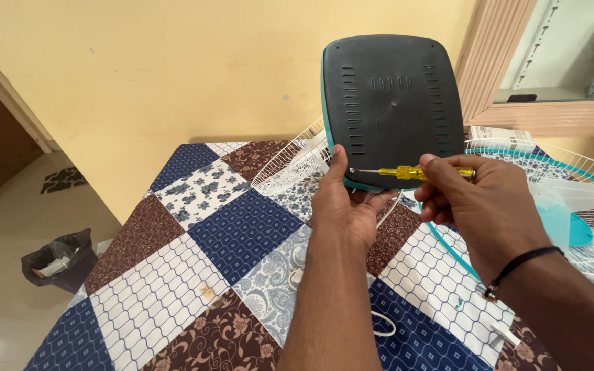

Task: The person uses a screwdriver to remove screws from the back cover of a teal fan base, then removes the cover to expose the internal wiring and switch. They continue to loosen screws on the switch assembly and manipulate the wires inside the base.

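Head view: the left hand is wrapped around the lower left corner of a black vented housing with a teal rim, holding it upright above the patchwork-covered surface. The right hand is pinched closed around a yellow-handled screwdriver, held level, with its thin tip at a small screw near the housing's bottom left corner, just beside the left thumb. The main risk, as I judge it, is the tip slipping off the screw and jabbing that thumb, since only one hand steadies the panel in the air. A loosened screw could also drop and vanish on the busy pattern of the cloth. White wire fan guards and a white cord lie close under the hands and could snag.
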